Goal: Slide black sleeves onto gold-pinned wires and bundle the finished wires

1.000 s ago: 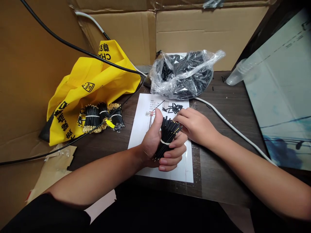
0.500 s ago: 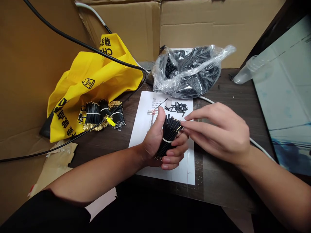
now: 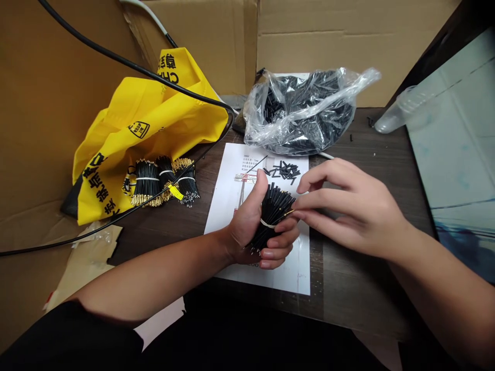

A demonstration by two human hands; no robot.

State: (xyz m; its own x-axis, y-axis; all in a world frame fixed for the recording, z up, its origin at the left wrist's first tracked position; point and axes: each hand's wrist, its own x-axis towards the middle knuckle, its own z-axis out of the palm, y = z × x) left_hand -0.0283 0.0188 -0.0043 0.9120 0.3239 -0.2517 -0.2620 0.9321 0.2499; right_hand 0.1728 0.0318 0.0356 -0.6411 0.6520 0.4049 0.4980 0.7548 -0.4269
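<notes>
1. Left hand (image 3: 245, 224): wrapped round a black wire bundle (image 3: 276, 203), gripping it; thumb up along one side, fingers curled under the other. White band (image 3: 267, 223) round the bundle.
2. Right hand (image 3: 356, 206): just right of the bundle's upper end, thumb and fingertips drawn close together at a gold tip (image 3: 287, 212) on its edge. Contact looks likely; cannot tell whether the tip is firmly pinched or a small piece is held.
3. Change: a second ago the right hand is behind the bundle, beside the loose sleeves (image 3: 285, 170); now it's at the bundle's right edge, with the sleeves in plain view.
4. Left grip basically unchanged, bundle held over the paper (image 3: 218, 216) throughout.
5. Meaning, as a judgement: work seems to have shifted from the sleeve pile to one wire end, left hand just steadying. Most visible upper ends look black; gold shows at the right edge, so that side looks like the active spot.
6. Around: sleeves on the paper, just beyond the bundle; clear bag (image 3: 309, 116) of black pieces behind them.
7. Far left: three banded bundles (image 3: 147, 178) near the yellow bag (image 3: 116, 116), black cable (image 3: 116, 63) crossing in front. Clear cups (image 3: 392, 116) far right.
</notes>
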